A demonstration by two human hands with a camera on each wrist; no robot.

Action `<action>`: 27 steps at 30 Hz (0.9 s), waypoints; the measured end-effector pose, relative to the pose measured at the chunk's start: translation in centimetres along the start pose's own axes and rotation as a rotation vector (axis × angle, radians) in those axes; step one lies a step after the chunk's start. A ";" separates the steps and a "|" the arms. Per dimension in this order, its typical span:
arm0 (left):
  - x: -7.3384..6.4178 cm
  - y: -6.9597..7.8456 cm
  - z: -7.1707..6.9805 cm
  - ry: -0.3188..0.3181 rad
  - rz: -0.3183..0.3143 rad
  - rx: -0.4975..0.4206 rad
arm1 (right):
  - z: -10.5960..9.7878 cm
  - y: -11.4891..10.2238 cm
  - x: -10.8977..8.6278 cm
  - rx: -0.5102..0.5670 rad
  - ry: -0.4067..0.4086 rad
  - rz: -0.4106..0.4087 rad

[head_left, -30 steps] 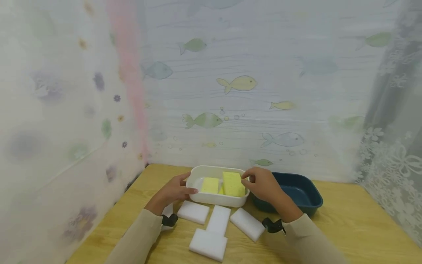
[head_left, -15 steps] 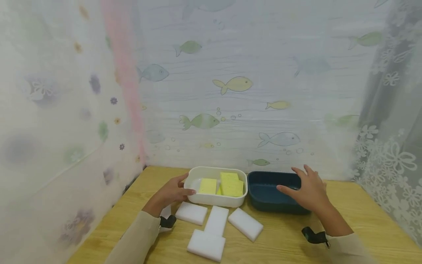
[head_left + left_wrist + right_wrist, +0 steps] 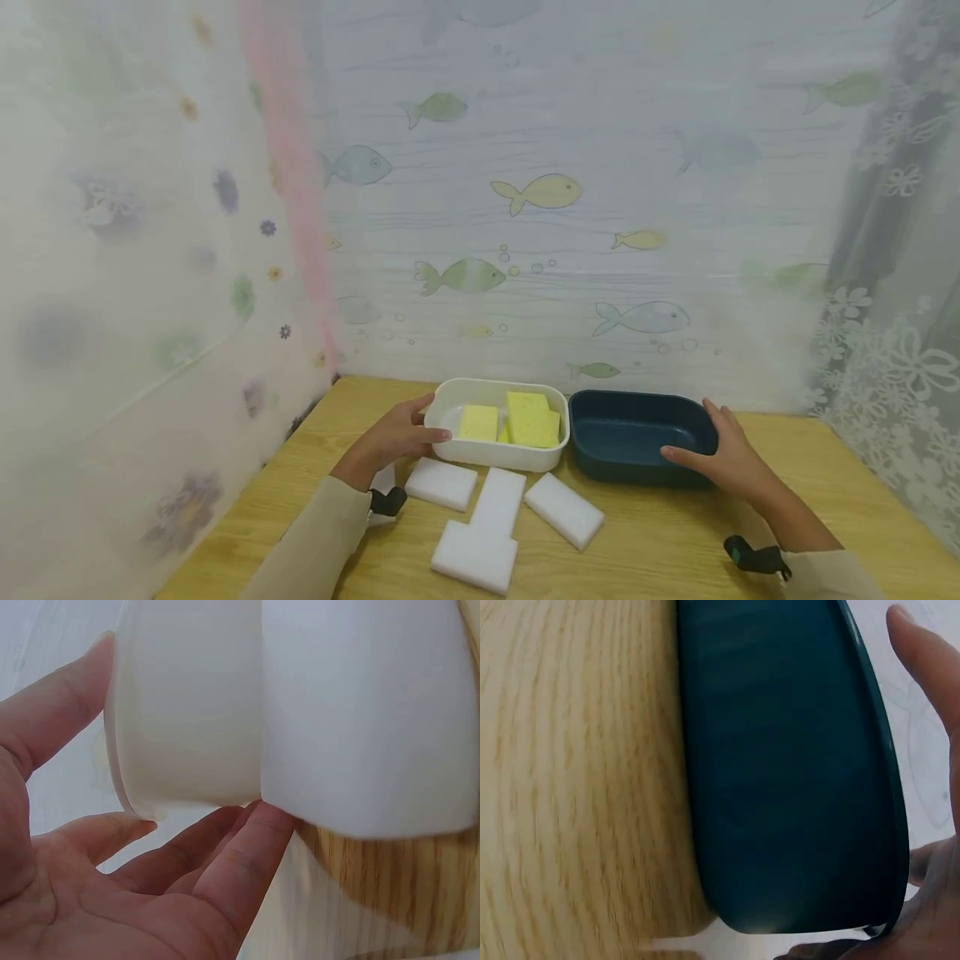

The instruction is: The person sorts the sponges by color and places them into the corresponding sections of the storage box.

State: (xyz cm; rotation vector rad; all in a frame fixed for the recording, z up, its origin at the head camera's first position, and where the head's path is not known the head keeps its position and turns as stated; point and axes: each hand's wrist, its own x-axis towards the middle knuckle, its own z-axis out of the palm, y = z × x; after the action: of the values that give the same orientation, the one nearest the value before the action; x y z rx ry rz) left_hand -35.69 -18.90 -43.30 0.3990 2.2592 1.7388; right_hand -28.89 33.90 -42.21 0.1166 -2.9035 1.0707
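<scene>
A white plastic basin [image 3: 491, 454] stands towards the back of the table with several yellow sponges [image 3: 531, 418] inside. My left hand [image 3: 393, 435] grips its left end, the thumb over the front rim and the fingers against the end wall, as the left wrist view [image 3: 187, 712] confirms. Right beside it is a dark blue basin [image 3: 637, 467], nothing visible inside. At that basin's right end is my right hand [image 3: 738, 454], its fingers spread around the corner. The thumb stands off the rim in the right wrist view, where the dark wall [image 3: 787, 772] fills the middle.
Several white sponge blocks [image 3: 564, 510] lie in front of the white basin, one overlapping another; one is partly hidden behind my left wrist. The wooden table [image 3: 645, 542] backs onto a fish-patterned curtain [image 3: 540, 125], with a flowered curtain [image 3: 112, 292] at left.
My right hand has left the yellow sponge in the white basin and moved right, over the dark basin to its right end. My left hand keeps its place on the white basin.
</scene>
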 end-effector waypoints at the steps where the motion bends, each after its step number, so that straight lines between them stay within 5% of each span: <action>1: 0.0 0.0 0.0 0.005 0.000 0.003 | 0.0 0.0 0.0 0.016 -0.007 0.008; 8: 0.0 0.1 0.1 0.033 -0.013 0.046 | 0.4 -0.1 -0.2 0.013 -0.029 0.099; 18: -0.4 0.2 0.0 0.104 -0.031 0.086 | 0.7 -0.3 -0.2 -0.100 -0.014 0.050; 27: -0.4 0.4 -0.1 0.178 -0.034 0.333 | 0.3 -0.4 -0.5 -0.114 -0.046 0.072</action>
State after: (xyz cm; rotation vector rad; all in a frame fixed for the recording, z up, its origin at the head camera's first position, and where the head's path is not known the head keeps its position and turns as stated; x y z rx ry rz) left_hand -35.31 -19.04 -42.83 0.2759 2.6757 1.4312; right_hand -28.39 33.42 -42.24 0.0330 -3.0229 0.9206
